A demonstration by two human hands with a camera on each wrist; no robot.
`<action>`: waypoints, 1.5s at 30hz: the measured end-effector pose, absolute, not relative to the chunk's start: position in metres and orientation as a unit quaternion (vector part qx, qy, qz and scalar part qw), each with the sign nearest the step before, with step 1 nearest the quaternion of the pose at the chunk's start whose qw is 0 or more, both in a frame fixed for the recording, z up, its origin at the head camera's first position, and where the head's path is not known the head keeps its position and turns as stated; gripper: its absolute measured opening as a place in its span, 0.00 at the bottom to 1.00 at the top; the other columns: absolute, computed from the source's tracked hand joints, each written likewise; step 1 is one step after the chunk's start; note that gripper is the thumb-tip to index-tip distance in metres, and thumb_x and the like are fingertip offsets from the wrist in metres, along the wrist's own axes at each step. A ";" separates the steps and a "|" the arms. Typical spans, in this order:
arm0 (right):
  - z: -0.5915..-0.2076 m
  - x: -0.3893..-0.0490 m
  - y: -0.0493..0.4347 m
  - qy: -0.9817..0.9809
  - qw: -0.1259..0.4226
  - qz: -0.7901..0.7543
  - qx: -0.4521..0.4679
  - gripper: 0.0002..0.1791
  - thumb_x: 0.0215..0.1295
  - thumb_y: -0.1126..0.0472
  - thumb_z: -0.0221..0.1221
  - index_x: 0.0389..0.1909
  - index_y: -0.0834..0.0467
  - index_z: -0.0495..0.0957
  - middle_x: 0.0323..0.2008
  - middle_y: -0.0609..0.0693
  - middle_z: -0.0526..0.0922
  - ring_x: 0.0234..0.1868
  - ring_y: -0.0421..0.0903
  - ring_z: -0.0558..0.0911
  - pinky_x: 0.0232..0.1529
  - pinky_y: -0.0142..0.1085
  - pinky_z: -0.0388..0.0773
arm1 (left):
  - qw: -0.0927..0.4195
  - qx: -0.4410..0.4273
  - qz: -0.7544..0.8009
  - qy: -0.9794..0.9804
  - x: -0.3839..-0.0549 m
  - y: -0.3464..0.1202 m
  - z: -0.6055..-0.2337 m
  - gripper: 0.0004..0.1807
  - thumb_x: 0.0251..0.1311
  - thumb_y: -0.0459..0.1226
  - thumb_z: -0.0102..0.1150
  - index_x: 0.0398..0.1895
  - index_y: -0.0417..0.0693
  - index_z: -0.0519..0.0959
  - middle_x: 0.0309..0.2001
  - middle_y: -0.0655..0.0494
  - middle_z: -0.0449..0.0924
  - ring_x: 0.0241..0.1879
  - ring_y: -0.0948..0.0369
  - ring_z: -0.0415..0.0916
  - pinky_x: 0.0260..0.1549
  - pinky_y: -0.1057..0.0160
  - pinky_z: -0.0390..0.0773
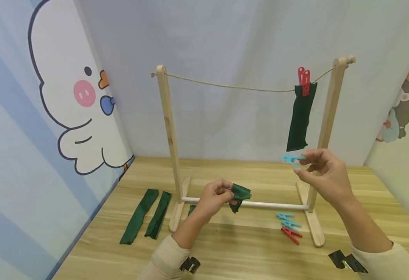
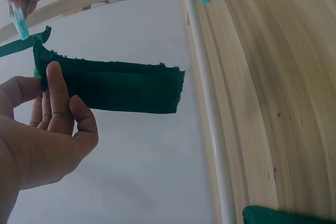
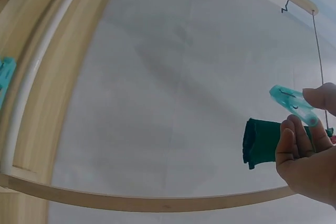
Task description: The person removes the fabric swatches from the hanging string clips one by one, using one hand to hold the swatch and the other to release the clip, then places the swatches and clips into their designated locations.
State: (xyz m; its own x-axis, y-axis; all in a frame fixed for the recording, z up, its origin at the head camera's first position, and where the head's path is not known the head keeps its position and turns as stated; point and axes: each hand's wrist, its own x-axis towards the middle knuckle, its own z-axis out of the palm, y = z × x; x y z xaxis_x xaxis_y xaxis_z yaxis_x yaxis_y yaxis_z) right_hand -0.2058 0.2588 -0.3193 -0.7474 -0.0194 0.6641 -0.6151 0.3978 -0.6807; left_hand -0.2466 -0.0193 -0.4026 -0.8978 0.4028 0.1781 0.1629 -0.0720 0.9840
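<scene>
My left hand (image 1: 214, 199) pinches a strip of dark green cloth (image 1: 241, 191) by its end, and the left wrist view shows the cloth (image 2: 126, 87) extending past the fingers. My right hand (image 1: 325, 175) holds a light-blue clothespin (image 1: 289, 158) between thumb and fingers, raised above the table on the right. In the right wrist view this clothespin (image 3: 292, 102) is in front of the rope side of the rack. Just above the right hand, another green cloth strip (image 1: 300, 118) hangs from the rope (image 1: 232, 86), clipped by a red clothespin (image 1: 306, 86).
A wooden rack has a left post (image 1: 169, 132), a right post (image 1: 330, 112) and a white bottom bar (image 1: 271, 205). Green strips (image 1: 139, 217) lie on the table at left, one partly behind the left forearm. Blue clothespins (image 1: 290, 223) and a red one (image 1: 291, 235) lie near the right foot.
</scene>
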 end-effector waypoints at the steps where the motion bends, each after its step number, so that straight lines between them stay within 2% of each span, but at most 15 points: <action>1: -0.323 -0.205 0.259 -0.784 0.288 0.511 0.204 0.18 0.46 0.83 0.60 0.41 0.74 0.70 0.34 0.50 0.78 0.36 0.38 0.77 0.34 0.23 0.73 | 0.086 0.206 0.700 0.678 -0.246 -0.020 -0.404 0.10 0.58 0.23 0.50 0.43 0.28 0.73 0.31 0.49 0.78 0.30 0.50 0.79 0.40 0.53 0.78; 6: -0.338 -0.202 0.263 -0.783 0.265 0.525 0.201 0.18 0.48 0.83 0.59 0.42 0.73 0.70 0.35 0.50 0.78 0.37 0.39 0.78 0.34 0.23 0.73 | 0.088 0.185 0.696 0.688 -0.245 -0.023 -0.409 0.12 0.58 0.25 0.52 0.45 0.27 0.74 0.34 0.45 0.80 0.30 0.49 0.80 0.41 0.51 0.77; 9: -0.344 -0.199 0.264 -0.786 0.249 0.532 0.195 0.18 0.49 0.83 0.59 0.43 0.73 0.69 0.35 0.50 0.78 0.36 0.39 0.78 0.34 0.24 0.73 | 0.088 0.176 0.692 0.694 -0.247 -0.026 -0.413 0.12 0.58 0.26 0.53 0.45 0.28 0.74 0.35 0.44 0.81 0.28 0.54 0.81 0.40 0.55 0.78; 12: -0.349 -0.197 0.263 -0.787 0.229 0.542 0.185 0.18 0.51 0.81 0.60 0.43 0.74 0.68 0.36 0.51 0.78 0.35 0.39 0.77 0.34 0.24 0.74 | 0.085 0.170 0.690 0.698 -0.251 -0.030 -0.417 0.13 0.57 0.27 0.54 0.45 0.29 0.75 0.35 0.44 0.81 0.29 0.53 0.81 0.39 0.57 0.78; 16: -0.357 -0.194 0.261 -0.782 0.197 0.565 0.175 0.18 0.52 0.79 0.61 0.43 0.73 0.68 0.36 0.53 0.79 0.34 0.40 0.78 0.34 0.25 0.74 | 0.085 0.164 0.692 0.698 -0.254 -0.034 -0.423 0.13 0.57 0.26 0.52 0.45 0.28 0.74 0.34 0.45 0.81 0.30 0.51 0.81 0.41 0.51 0.77; 19: -0.363 -0.192 0.262 -0.786 0.178 0.569 0.166 0.17 0.54 0.77 0.61 0.43 0.70 0.68 0.37 0.49 0.80 0.33 0.40 0.78 0.32 0.26 0.75 | 0.088 0.162 0.694 0.696 -0.256 -0.036 -0.426 0.13 0.58 0.25 0.51 0.45 0.27 0.74 0.33 0.45 0.80 0.30 0.52 0.80 0.41 0.48 0.76; 23: -0.370 -0.190 0.266 -0.794 0.163 0.565 0.152 0.17 0.55 0.75 0.62 0.44 0.68 0.68 0.37 0.44 0.82 0.30 0.41 0.78 0.28 0.27 0.76 | 0.089 0.162 0.689 0.701 -0.254 -0.038 -0.419 0.13 0.57 0.24 0.50 0.45 0.26 0.73 0.33 0.44 0.79 0.29 0.53 0.80 0.39 0.52 0.78; 25: -0.373 -0.189 0.267 -0.794 0.157 0.570 0.145 0.17 0.55 0.75 0.62 0.44 0.68 0.68 0.37 0.46 0.83 0.29 0.41 0.78 0.28 0.27 0.76 | 0.087 0.161 0.687 0.703 -0.257 -0.040 -0.421 0.13 0.57 0.24 0.49 0.45 0.26 0.73 0.33 0.43 0.79 0.29 0.52 0.80 0.39 0.54 0.78; 28: -0.378 -0.187 0.268 -0.793 0.150 0.575 0.134 0.16 0.55 0.73 0.63 0.43 0.67 0.69 0.37 0.46 0.83 0.31 0.40 0.78 0.31 0.27 0.76 | 0.084 0.159 0.688 0.703 -0.262 -0.045 -0.430 0.13 0.57 0.24 0.49 0.46 0.26 0.72 0.34 0.45 0.79 0.30 0.50 0.80 0.40 0.53 0.78; 34: -0.389 -0.185 0.264 -0.795 0.129 0.580 0.123 0.17 0.56 0.71 0.63 0.44 0.69 0.68 0.40 0.51 0.83 0.36 0.40 0.80 0.36 0.28 0.77 | 0.085 0.154 0.688 0.704 -0.268 -0.057 -0.444 0.13 0.57 0.24 0.48 0.46 0.26 0.72 0.34 0.45 0.79 0.28 0.57 0.79 0.39 0.58 0.78; 40: -0.400 -0.181 0.262 -0.803 0.079 0.581 0.109 0.19 0.57 0.68 0.64 0.44 0.70 0.66 0.43 0.59 0.81 0.35 0.43 0.80 0.36 0.32 0.78 | 0.095 0.154 0.682 0.709 -0.259 -0.064 -0.450 0.14 0.59 0.26 0.49 0.48 0.27 0.72 0.33 0.45 0.81 0.30 0.49 0.80 0.41 0.50 0.76; 45: -0.409 -0.179 0.263 -0.810 0.052 0.576 0.099 0.20 0.56 0.68 0.64 0.44 0.70 0.67 0.43 0.63 0.80 0.39 0.42 0.81 0.38 0.32 0.78 | 0.089 0.153 0.676 0.715 -0.247 -0.069 -0.453 0.15 0.59 0.27 0.49 0.49 0.29 0.71 0.34 0.42 0.80 0.34 0.41 0.78 0.41 0.50 0.76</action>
